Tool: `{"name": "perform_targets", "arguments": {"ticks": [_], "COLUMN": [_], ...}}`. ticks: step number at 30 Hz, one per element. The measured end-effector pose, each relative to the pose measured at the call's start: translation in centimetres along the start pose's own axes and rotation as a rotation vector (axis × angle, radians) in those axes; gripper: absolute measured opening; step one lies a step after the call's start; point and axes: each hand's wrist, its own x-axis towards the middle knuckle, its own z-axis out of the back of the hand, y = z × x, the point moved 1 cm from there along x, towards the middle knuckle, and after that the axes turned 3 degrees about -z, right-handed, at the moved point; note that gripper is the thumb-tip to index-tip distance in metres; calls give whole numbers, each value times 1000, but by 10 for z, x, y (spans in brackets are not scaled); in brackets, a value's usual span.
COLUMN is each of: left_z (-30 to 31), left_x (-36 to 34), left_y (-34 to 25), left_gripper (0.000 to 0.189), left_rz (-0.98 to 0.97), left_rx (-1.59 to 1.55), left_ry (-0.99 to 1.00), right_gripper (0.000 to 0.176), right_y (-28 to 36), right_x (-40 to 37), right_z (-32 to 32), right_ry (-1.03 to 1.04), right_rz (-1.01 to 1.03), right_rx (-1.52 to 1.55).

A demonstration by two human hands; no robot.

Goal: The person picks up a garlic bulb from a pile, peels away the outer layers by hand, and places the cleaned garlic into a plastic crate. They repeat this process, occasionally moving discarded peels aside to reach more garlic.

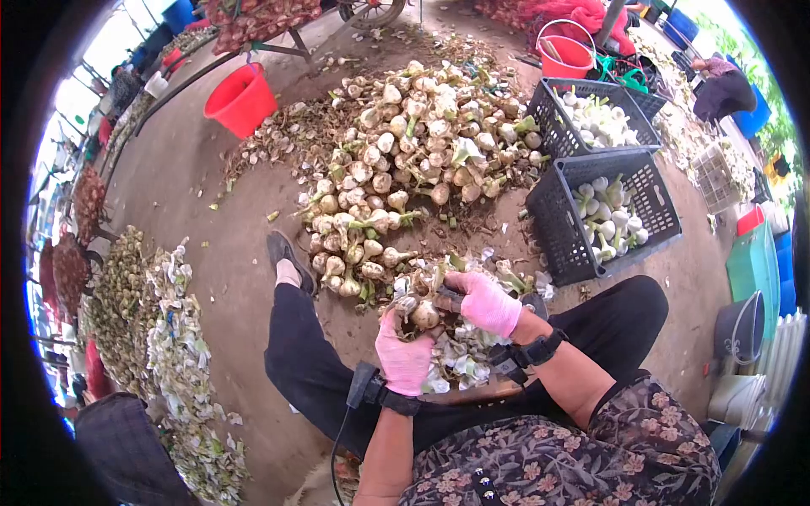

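My left hand (403, 357), in a pink glove, is closed around a garlic bulb (424, 316) with brownish skin. Close beside it, my right hand (484, 302), also gloved in pink, grips a small knife (450, 296); its dark blade shows only in part near the bulb's top. Beyond both hands spreads a big pile of untrimmed garlic bulbs (422, 139) with stalks and dirty skins. White peeled skins (460, 358) lie beneath my hands, between my legs.
Two black crates (565, 240) at the right hold clean white garlic bulbs (609, 221). Red buckets (242, 101) stand beyond the pile. Heaps of garlic (122, 278) and skins (181, 354) run along the left. A person (724, 88) bends at the far right.
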Motion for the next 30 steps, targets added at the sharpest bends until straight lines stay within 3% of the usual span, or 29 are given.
{"name": "perform_targets", "arguments": {"ticks": [3,7,8,9,13,15,19,21,25,28,30], "left_z": [-2,-2,-2,-1,3,2,3,1,0,-2,1], "left_x": [-1,-3,-1,0,5,9,4,3,3,0,0], "left_y": [-4,9,8,14,18,17,18,17,8,11,15], "left_gripper": [47,37,35,42,38,36,41,36,36,32,38], "left_rz": [108,416,518,582,655,737,782,722,775,456,399], "left_rx": [-165,-847,-1098,-1076,-1070,-1063,-1075,-1224,-1181,-718,-629], "left_ry": [50,59,45,50,112,34,73,192,66,45,34], "right_gripper": [20,17,17,17,24,31,29,27,24,28,35], "right_y": [-10,-11,-12,-14,-28,-20,-18,-14,-15,-13,-15], "right_x": [1,-3,-5,-5,-1,-6,-4,-3,-5,-9,-10], "right_z": [-3,-5,-9,-12,-14,-9,-4,-4,-6,-8,-11], "right_ry": [-76,-117,-130,-142,-190,-287,-360,-362,-356,-286,-233], "right_rz": [9,-73,18,109,167,368,313,280,271,258,338], "right_rx": [-19,-12,88,188,200,-279,-238,-269,-292,-227,-348]}}
